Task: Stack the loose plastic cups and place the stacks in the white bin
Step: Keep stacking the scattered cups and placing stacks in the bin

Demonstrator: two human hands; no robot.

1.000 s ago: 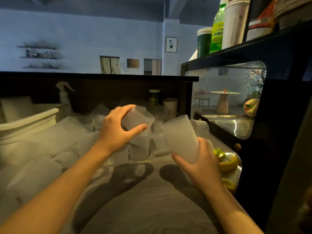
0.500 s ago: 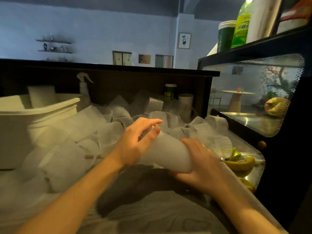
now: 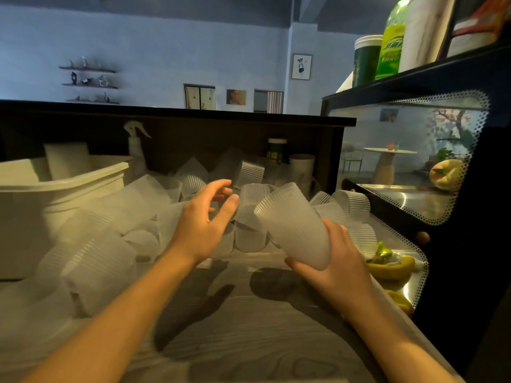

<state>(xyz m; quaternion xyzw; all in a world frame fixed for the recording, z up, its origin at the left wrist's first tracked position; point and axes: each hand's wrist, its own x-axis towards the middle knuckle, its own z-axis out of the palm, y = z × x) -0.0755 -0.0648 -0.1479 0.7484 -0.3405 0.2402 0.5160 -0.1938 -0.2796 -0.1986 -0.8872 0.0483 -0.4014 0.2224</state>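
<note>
1. Cups [image 3: 250,217] lie loose in a heap on the counter [image 3: 249,341], beside the white bin [image 3: 63,186].
2. Right hand [image 3: 336,262] grips a tilted stack [image 3: 296,225]; left hand [image 3: 201,217] hovers with fingers spread, holding nothing.
3. Risk: reaching in could topple neighbouring cups.
4. How many cups the stack holds is unclear; the bin's inside is hidden.

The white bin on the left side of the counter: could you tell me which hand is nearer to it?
Left. The left hand hovers open over the loose cups, right of the white bin. The right hand grips a cup stack farther right.
</note>
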